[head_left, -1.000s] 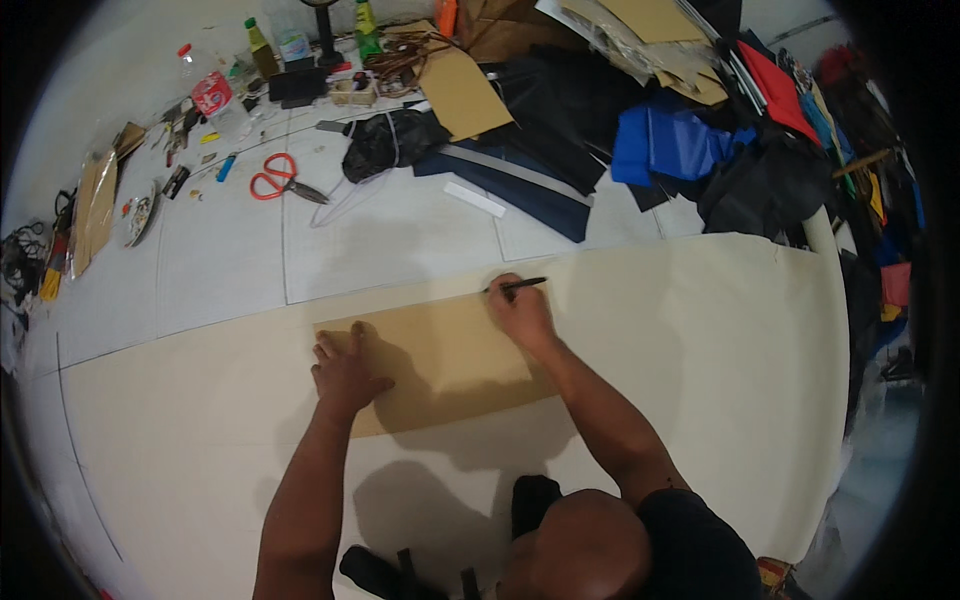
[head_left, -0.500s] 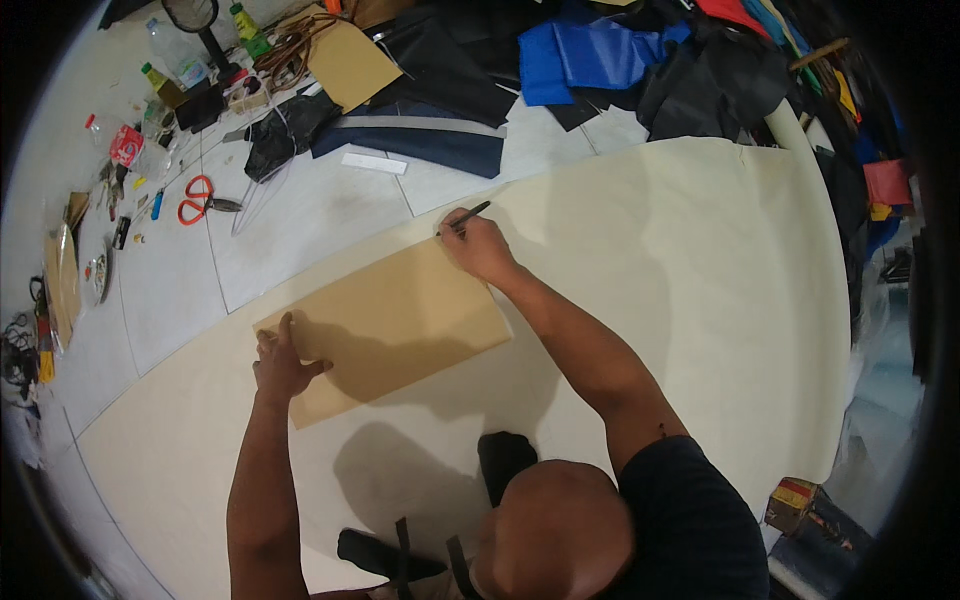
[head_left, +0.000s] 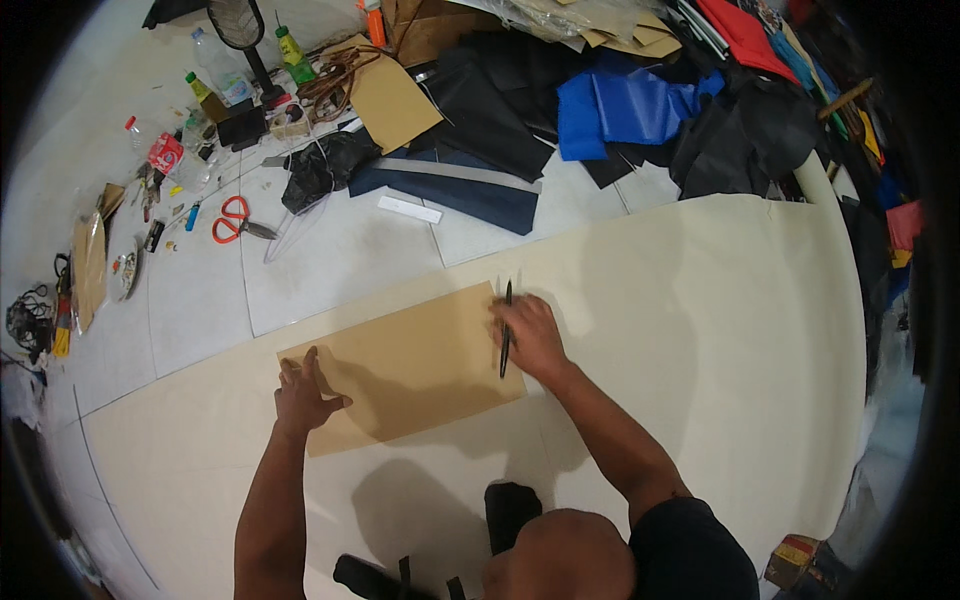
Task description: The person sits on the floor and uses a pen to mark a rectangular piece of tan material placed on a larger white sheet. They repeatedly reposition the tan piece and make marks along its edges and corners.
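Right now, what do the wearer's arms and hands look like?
Left hand and right hand are ungloved. Both forearms are bare, with no watch or cables visible. A short, dark sleeve covers the right upper arm; no left sleeve shows. Blur hides fine right-hand detail.

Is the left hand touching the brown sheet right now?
Touching. The head view shows the left hand with fingers spread over the left end of the brown sheet, lying against it.

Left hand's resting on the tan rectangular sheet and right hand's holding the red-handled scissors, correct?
Not quite: in the head view, the right hand holds a slim black pen; the red-handled scissors lie on the white tiles. The left hand rests on the tan rectangular sheet.
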A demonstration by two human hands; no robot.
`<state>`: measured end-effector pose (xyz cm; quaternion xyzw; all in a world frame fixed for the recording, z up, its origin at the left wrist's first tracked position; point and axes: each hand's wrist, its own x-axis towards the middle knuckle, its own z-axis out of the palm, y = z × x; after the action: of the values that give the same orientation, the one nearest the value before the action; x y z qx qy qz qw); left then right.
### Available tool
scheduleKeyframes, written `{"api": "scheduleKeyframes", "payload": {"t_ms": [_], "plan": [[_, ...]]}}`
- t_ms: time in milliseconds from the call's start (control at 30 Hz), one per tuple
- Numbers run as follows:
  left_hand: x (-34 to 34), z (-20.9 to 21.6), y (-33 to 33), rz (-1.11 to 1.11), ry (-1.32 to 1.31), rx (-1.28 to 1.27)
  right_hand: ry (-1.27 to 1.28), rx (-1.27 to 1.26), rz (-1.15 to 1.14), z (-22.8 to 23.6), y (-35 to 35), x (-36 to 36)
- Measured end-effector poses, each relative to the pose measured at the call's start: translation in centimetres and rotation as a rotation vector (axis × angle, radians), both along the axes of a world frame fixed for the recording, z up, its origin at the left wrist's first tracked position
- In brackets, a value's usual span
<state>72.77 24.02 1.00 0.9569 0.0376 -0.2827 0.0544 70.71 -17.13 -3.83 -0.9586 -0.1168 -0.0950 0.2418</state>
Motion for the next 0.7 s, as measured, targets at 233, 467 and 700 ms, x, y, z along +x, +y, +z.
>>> {"api": "scheduleKeyframes", "payload": {"t_ms": [233, 467, 700], "plan": [[-0.2, -0.1, -0.7, -0.082, -0.065, 0.182, -0.082, 0.039, 0.042, -1.4, 0.1, -0.9], [-1.2, -4.1, -10.8, -0.355, -0.445, -0.480, 0.025, -0.036, 0.034, -1.3, 0.3, -0.7], [0.0, -1.1, -24.6, -0.334, -0.236, -0.431, 0.106, -0.062, 0.010, -0.7, 0.0, -0.8]]}}
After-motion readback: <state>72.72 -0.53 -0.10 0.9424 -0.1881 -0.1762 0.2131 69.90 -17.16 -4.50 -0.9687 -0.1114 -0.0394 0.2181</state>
